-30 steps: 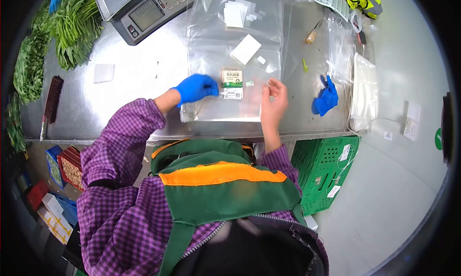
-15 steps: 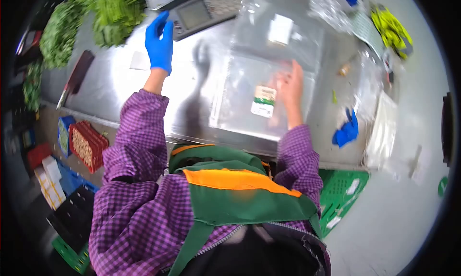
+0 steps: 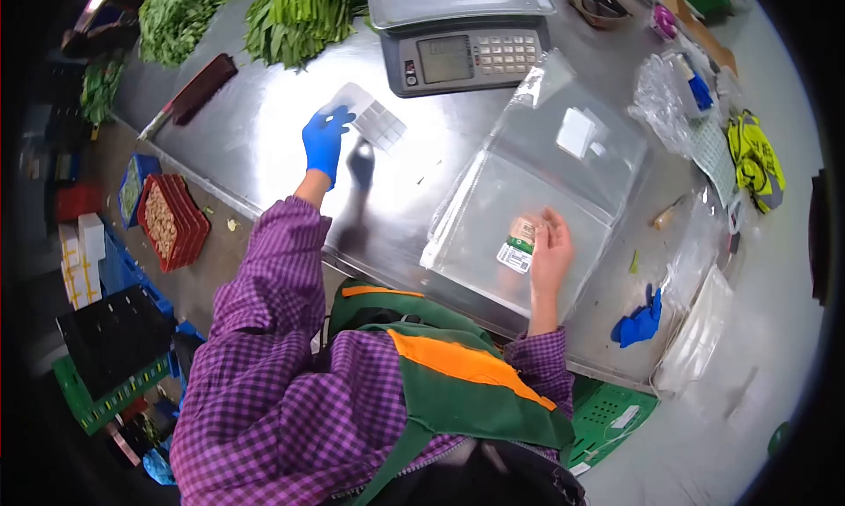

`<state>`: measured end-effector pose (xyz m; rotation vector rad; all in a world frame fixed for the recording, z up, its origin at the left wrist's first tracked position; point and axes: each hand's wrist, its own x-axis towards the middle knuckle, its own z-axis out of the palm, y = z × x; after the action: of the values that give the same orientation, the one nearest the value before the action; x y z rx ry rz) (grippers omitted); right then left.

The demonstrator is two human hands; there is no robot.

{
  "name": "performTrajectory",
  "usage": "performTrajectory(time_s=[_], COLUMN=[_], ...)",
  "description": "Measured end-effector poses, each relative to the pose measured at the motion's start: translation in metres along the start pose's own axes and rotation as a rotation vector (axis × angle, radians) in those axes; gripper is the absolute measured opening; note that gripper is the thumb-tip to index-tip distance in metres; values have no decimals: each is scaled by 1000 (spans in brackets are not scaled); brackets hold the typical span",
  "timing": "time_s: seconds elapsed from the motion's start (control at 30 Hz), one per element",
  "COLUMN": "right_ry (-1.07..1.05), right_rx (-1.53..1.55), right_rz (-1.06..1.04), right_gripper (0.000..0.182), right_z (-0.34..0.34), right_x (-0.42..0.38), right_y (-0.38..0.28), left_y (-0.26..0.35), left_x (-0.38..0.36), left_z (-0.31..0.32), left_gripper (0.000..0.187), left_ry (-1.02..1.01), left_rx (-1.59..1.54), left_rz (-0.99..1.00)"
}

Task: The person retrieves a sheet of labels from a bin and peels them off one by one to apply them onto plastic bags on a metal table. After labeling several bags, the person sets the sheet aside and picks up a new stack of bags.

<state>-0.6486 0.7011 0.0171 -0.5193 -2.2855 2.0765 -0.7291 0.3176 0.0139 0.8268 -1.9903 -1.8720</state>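
My left hand (image 3: 322, 143), in a blue glove, pinches a pale sheet with a grid of square labels (image 3: 380, 124) just above the steel table. Bare, my right hand (image 3: 552, 255) is over a clear plastic bag (image 3: 475, 216), beside a green, white and tan label (image 3: 519, 244) on the bag. Its fingers are drawn together by the label's right edge; whether anything is between them is hidden. A white card (image 3: 576, 133) shows on the upper part of the clear plastic.
A scale (image 3: 466, 57) stands behind the bags. Leafy greens (image 3: 304, 18) and a dark red brush (image 3: 204, 88) lie left. On the right are a loose blue glove (image 3: 639, 319), crumpled plastic (image 3: 660, 106) and a yellow vest (image 3: 755, 163). Red crates (image 3: 176, 229) stand below the table's left edge.
The view has shifted and turned. My left hand has come away from beside the scale and taken hold of the label sheet. My right hand has moved down beside the label and its fingers have closed.
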Motion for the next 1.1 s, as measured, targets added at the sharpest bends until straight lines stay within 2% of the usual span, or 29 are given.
performTrajectory(time_s=[0.03, 0.07, 0.13, 0.17, 0.2, 0.23, 0.3, 0.33, 0.4, 0.43, 0.47, 0.53, 0.57, 0.6, 0.67, 0.7, 0.73, 0.77, 0.8, 0.83, 0.87, 0.93, 0.97, 1.0, 1.03, 1.1], right_ry=[-38, -76, -226, -296, -386, -372, -408, -400, -458, -480, -475, -752, -884, -878, -978, -970, -816, -661, -651, -300, 48, 96, 6, -82, -77, -250], right_rx=[52, 103, 371, 518, 672, 670, 453, 450, 388, 231, 230, -254, -290, -287, -310, -310, -235, -158, -155, -71, 11, 60, 82, 105, 101, 226], right_rz=[73, 148, 254, 373, 489, 484, 280, 277, 209, 160, 159, -144, -43, -40, -91, -93, -99, -102, -98, -123, -146, -95, -101, -104, -98, -23], right_gripper=[30, 31, 33, 34, 34, 34, 35, 35, 38, 35, 35, 28, 24, 24, 27, 27, 30, 34, 34, 37, 40, 43, 43, 43, 43, 41], right_z=[3, 7, 22, 35, 52, 62, 71, 67, 50, 40, 29, 10, 4, 3, 0, -1, -2, -2, 0, 3, 4, 1, 4, 7, 11, 19], right_x=[-4, -9, -19, -31, -38, -41, -43, -40, -33, -31, -29, -25, -26, -27, -25, -24, -23, -23, -25, -26, -27, -38, -49, -57, -64, -72], right_y=[-7, -17, -34, -54, -69, -69, -64, -65, -65, -74, -78, -85, -104, -114, -127, -124, -119, -112, -102, -93, -88, -84, -77, -70, -66, -62], left_y=[24, 18, 40, 42, 46, 43, 51, 60, 65, 66, 56, 88, 99, 97, 86, 84, 75, 63, 60, 60, 58, 53, 55, 54, 52, 53], left_x=[-24, -39, -87, -122, -139, -152, -173, -179, -179, -175, -164, -156, -154, -152, -143, -144, -145, -145, -149, -156, -161, -168, -170, -173, -176, -181], left_z=[14, 17, 29, 36, 35, 35, 32, 30, 19, 15, 9, 18, 27, 34, 41, 45, 49, 53, 57, 59, 63, 69, 69, 70, 70, 71], left_gripper=[23, 26, 34, 37, 38, 41, 43, 43, 42, 41, 45, 47, 50, 52, 48, 42, 42, 39, 36, 37, 37, 44, 53, 53, 56, 59], left_ry=[-89, -213, -376, -477, -577, -662, -760, -801, -872, -852, -852, -900, -975, -1075, -1390, -1417, -1425, -1376, -1315, -1224, -1228, -1003, -1004, -1005, -1005, -1006], left_rx=[19, 171, 221, 226, 288, 312, 349, 343, 216, 175, 192, 215, 320, 293, 369, 431, 433, 318, 204, 48, 47, -121, -72, -72, -73, -79], left_rz=[9, 350, 568, 639, 631, 621, 625, 604, 433, 399, 450, 559, 639, 652, 440, 335, 342, 131, -82, -278, -279, -261, -253, -258, -205, -154])
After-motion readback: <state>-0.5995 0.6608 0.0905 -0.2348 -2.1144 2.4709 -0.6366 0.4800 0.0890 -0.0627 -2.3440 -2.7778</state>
